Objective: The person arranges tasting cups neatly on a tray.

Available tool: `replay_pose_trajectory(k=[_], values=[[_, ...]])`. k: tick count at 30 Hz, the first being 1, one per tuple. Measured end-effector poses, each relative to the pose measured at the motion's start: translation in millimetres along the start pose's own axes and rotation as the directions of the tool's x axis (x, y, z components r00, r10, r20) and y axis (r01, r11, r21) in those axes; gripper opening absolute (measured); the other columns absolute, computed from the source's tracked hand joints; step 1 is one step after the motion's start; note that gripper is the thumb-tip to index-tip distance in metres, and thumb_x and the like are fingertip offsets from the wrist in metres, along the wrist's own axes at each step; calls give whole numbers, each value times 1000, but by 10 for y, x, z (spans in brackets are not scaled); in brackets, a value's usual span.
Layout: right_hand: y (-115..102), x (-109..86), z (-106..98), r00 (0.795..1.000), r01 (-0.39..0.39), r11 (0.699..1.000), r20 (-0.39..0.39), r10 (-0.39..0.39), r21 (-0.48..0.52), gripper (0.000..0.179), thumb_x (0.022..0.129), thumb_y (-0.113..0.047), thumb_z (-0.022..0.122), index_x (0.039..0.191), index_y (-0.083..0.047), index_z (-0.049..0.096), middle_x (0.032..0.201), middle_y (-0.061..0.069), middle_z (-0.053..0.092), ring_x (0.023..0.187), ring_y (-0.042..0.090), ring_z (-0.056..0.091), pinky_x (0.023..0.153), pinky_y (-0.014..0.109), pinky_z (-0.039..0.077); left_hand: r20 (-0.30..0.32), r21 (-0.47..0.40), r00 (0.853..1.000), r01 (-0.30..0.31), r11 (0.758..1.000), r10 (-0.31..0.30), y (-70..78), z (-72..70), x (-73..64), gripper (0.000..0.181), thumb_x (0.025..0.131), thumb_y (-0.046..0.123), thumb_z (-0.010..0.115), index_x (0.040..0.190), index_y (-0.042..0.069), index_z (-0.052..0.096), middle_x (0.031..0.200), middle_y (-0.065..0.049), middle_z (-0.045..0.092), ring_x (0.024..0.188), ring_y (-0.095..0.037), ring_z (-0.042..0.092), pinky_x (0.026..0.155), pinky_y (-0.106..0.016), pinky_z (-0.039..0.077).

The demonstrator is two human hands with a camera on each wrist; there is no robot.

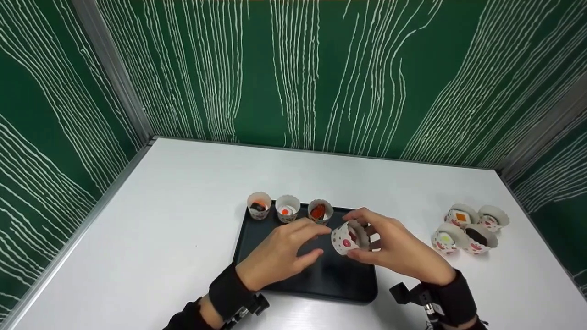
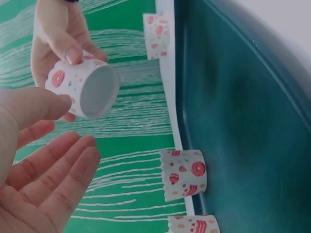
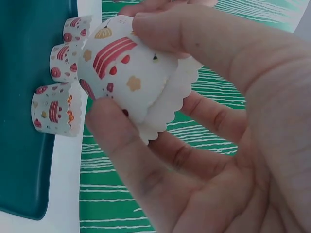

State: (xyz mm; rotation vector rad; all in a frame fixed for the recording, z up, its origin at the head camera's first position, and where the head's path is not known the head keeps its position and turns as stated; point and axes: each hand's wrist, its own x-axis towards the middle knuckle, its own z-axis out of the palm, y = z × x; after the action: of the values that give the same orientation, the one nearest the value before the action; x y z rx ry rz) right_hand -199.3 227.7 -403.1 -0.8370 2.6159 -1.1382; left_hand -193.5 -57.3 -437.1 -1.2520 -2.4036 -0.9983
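Observation:
A white paper baking cup [image 1: 340, 239] with pink and red prints is tilted in the air over the black tray [image 1: 316, 279]. My right hand [image 1: 392, 243] grips it by the sides, thumb and fingers on opposite walls. Something reddish shows inside. Its round base [image 2: 99, 94] faces the left wrist camera. To the left of the cup, my left hand [image 1: 282, 252] hovers with fingers spread and holds nothing. The left fingertips are close to the cup wall; whether they touch it I cannot tell.
Along the tray's far edge stand three similar cups: a left one [image 1: 259, 196], a middle one [image 1: 288, 200] and a right one [image 1: 320, 203], each with small contents. Several more cups [image 1: 445, 246] cluster at the right of the white table [image 1: 183, 229]. Green, white-streaked panels [image 1: 257, 91] enclose it.

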Motion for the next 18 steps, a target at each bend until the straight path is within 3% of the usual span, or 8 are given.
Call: replay_pose_trajectory(k=[11, 18], values=[[-39, -11, 18, 1000, -6, 1000, 18, 6, -8, 56, 95, -33, 84, 143, -20, 58, 126, 1, 68, 106, 19, 69, 82, 28, 61, -23, -43, 999, -40, 998, 39, 24, 53, -6, 33, 101, 15, 76, 133, 8, 71, 121, -9, 74, 108, -18, 74, 93, -23, 59], [-66, 4, 67, 999, -2, 999, 32, 3, -34, 56, 96, -37, 82, 144, -22, 58, 118, -3, 68, 96, 11, 63, 75, 27, 56, -37, -53, 999, -39, 998, 37, 35, 102, -12, 31, 100, 19, 78, 129, 8, 72, 118, -6, 73, 102, -14, 72, 89, -20, 58]])
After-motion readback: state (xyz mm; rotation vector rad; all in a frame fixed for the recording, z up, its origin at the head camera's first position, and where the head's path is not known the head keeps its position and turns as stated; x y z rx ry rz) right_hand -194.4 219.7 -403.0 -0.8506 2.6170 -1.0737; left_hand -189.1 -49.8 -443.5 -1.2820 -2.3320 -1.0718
